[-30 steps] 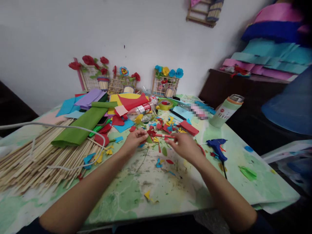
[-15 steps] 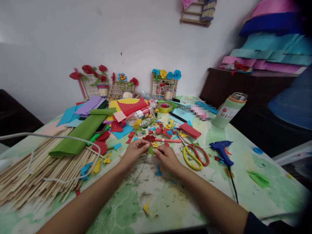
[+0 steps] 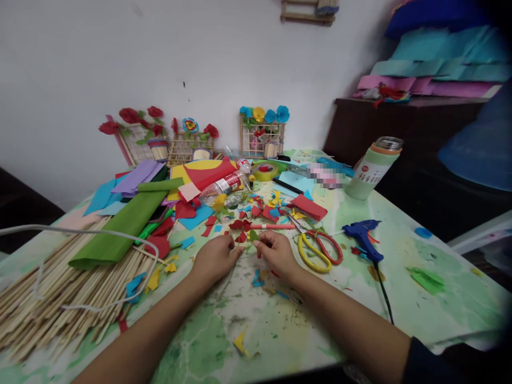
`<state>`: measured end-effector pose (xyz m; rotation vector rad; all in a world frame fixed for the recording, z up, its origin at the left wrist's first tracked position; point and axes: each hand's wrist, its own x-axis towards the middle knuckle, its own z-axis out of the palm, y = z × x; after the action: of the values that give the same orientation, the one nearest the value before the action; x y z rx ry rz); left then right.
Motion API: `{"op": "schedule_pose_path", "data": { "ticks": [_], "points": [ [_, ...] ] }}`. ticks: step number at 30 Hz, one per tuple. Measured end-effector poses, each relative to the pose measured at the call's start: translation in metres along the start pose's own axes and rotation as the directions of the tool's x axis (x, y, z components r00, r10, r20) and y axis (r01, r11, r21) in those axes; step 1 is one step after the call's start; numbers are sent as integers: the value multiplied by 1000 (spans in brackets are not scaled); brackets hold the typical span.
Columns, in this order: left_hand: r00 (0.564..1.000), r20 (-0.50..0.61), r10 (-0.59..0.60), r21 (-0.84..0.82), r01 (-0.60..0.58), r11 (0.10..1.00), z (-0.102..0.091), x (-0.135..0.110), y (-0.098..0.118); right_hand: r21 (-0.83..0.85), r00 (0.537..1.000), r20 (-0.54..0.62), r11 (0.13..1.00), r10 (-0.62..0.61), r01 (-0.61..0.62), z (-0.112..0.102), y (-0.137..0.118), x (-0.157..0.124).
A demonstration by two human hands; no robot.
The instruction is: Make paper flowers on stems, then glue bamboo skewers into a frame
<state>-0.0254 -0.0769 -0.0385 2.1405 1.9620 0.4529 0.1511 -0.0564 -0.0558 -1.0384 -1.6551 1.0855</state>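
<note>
My left hand (image 3: 214, 260) is closed, thumb against fingers, around a thin stem whose lower end trails toward the table. Pinched in my right hand (image 3: 277, 255) is a small green paper leaf (image 3: 253, 235), close to the left fingertips. I cannot tell whether leaf and stem touch. Just beyond the fingers lie dark red paper pieces (image 3: 240, 224) and a pinkish-red stick (image 3: 276, 226). Scissors (image 3: 314, 255) with yellow and red handles rest open-bladed to the right of my right hand.
A blue glue gun (image 3: 366, 240) and a green bottle (image 3: 370, 170) stand at right. Bamboo sticks (image 3: 80, 288) and a green paper roll (image 3: 116, 240) cover the left. Paper scraps, a plastic bottle (image 3: 224, 185) and tape (image 3: 265, 170) lie behind, before flower-decorated stick frames (image 3: 262, 133).
My hands have moved slightly apart. The green leaf, earlier between both hands' fingertips, now sits at my right fingertips. The camera view has shifted a little.
</note>
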Motion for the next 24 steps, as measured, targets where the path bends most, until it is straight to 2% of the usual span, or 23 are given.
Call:
{"op": "schedule_pose_path", "data": {
  "ticks": [3, 8, 11, 15, 17, 20, 22, 24],
  "points": [
    [998, 49, 28, 102, -33, 994, 1, -1, 3, 16, 1000, -9, 1000, 19, -19, -1, 1, 1],
    [997, 65, 28, 98, -35, 995, 3, -2, 6, 9, 999, -32, 1000, -18, 18, -1, 5, 0],
    [1000, 13, -24, 5, 24, 1000, 3, -1, 3, -14, 999, -18, 999, -30, 30, -1, 4, 0],
    [987, -129, -91, -270, 53, 961, 4, 3, -3, -58, 999, -33, 998, -39, 37, -3, -1, -1],
    [971, -199, -130, -471, 22, 882, 5, 3, -4, -83, 999, -22, 995, -49, 47, -3, -1, -1],
    [965, -202, -165, -763, -50, 644, 8, 1, -1, -111, 998, -5, 992, -63, 62, -3, 1, 0],
    [969, -186, -161, -860, -82, 504, 10, -2, 5, -111, 998, 15, 991, -68, 69, -4, 4, 2],
    [967, -197, -159, -888, -107, 448, 9, -5, 11, -104, 996, 35, 991, -81, 84, -5, 4, 3]
  ]
}}
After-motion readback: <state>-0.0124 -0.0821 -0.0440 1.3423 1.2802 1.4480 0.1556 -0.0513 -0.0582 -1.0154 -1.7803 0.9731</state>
